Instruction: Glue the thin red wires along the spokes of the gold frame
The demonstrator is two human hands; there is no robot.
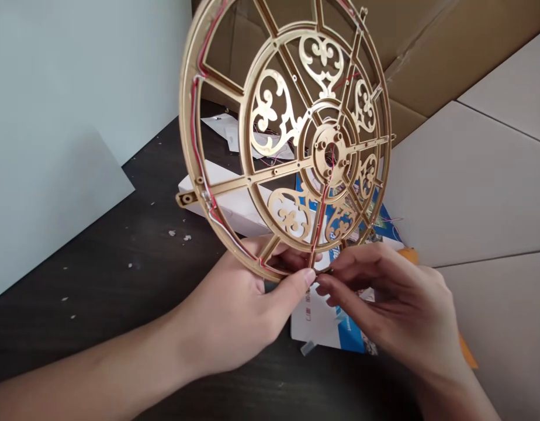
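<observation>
A large gold wheel [251,178] with spokes and scrollwork hearts is tilted upright in front of me. My left hand [248,301] grips its lower rim, thumb pressed at the foot of a spoke and fingers behind. Red and white wires [193,120] run along the rim's channel, and a red wire [321,213] follows the bottom spoke to the hub [339,153]. My right hand [393,292] is pinched at the bottom rim, close to my left thumb. Whatever lies between its fingertips is too small to make out.
On the dark table [99,269] behind the wheel lie a white box [226,202], a blue and white printed sheet [311,318] and a small clear tube [308,348]. White scraps [186,237] are scattered at left. Cardboard [428,52] and pale panels [471,175] stand around.
</observation>
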